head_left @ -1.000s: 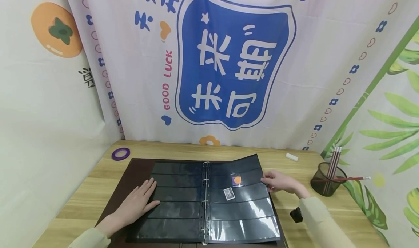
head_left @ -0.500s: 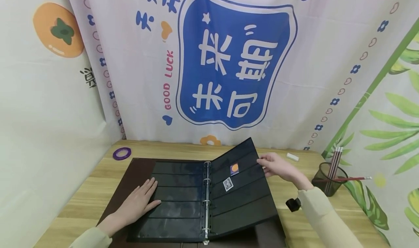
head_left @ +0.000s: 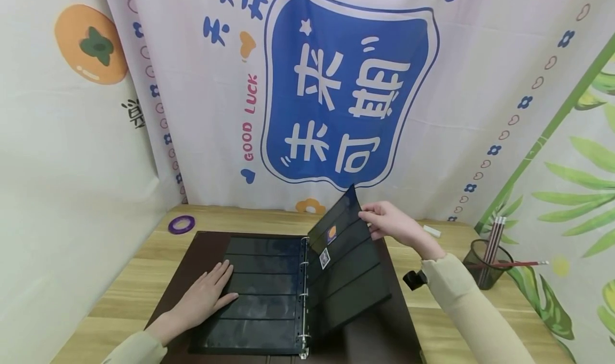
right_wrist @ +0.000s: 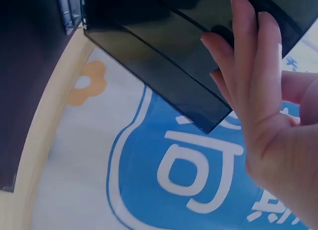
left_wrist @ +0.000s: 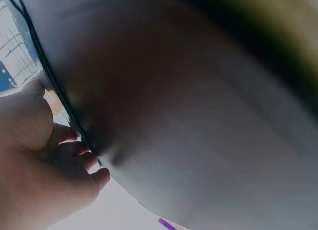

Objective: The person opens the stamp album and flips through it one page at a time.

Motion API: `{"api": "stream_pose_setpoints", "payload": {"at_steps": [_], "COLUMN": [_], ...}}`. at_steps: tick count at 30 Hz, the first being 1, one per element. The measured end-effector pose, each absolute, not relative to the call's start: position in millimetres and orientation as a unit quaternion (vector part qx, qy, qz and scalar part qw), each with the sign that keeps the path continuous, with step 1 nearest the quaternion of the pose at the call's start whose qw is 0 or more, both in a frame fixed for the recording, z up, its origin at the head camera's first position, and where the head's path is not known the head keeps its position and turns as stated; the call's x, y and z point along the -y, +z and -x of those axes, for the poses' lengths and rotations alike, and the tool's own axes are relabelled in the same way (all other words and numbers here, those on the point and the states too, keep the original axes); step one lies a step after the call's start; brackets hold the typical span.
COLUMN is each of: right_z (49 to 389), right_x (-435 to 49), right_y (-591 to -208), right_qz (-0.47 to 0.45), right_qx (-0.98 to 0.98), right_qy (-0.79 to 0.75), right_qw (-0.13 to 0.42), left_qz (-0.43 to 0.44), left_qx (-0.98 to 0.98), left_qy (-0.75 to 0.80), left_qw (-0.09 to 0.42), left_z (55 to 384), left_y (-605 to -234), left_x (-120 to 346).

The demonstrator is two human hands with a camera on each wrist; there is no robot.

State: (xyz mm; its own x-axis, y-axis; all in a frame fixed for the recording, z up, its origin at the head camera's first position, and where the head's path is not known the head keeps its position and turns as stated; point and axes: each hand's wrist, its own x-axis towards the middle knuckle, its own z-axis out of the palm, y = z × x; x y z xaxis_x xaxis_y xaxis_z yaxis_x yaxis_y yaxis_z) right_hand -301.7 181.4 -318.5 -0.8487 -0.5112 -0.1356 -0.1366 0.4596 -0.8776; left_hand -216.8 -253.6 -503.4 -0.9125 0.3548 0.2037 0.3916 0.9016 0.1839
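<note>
A brown ring-binder stamp album point(head_left: 168, 278) lies spread on the wooden table. My right hand point(head_left: 391, 222) pinches the outer edge of a black stamp page point(head_left: 353, 262), which stands tilted up from the metal rings point(head_left: 304, 295). On that page sit an orange-and-purple stamp point(head_left: 332, 234) and a grey stamp with a white border point(head_left: 324, 258). In the right wrist view, straight fingers point(right_wrist: 246, 56) lie against the page's underside. My left hand point(head_left: 204, 294) rests flat, fingers extended, at the outer edge of the left page point(head_left: 264, 284), whose strip pockets hold no stamps.
A purple tape ring point(head_left: 181, 231) lies at the back left. At the back right are a white eraser point(head_left: 432, 231) and a black mesh cup point(head_left: 486, 278) holding several pencils point(head_left: 495, 241). A printed curtain point(head_left: 216, 140) hangs behind the table.
My right hand has lifted the right-hand page and swung it up and leftward, from nearly flat to steeply tilted. Brown cover now shows beneath it. My left hand has stayed in place.
</note>
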Motion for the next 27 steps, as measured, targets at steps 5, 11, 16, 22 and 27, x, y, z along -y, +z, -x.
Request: {"api": "stream_pose_setpoints", "payload": {"at_steps": [5, 11, 16, 22, 27], "right_z": [301, 296, 289, 278, 270], "right_x": [-169, -159, -157, -154, -149], "right_y": [-315, -327, -346, -379, -401], "right_qz": [0.2, 0.173, 0.189, 0.242, 0.298], "right_qx": [-0.815, -0.812, -0.789, -0.78, -0.759], "right_qy": [-0.508, -0.531, -0.566, -0.569, -0.57], "right_qw": [0.194, 0.17, 0.143, 0.097, 0.097], "left_qz": [0.189, 0.192, 0.191, 0.189, 0.192], "left_qx": [0.972, 0.971, 0.972, 0.972, 0.972], "left_qy": [-0.114, -0.119, -0.114, -0.118, -0.124], "left_qw": [0.077, 0.076, 0.078, 0.07, 0.054], "left_z": [218, 217, 217, 217, 217], "left_y": [-504, -503, -503, -501, -497], "left_x": [255, 255, 254, 253, 254]}}
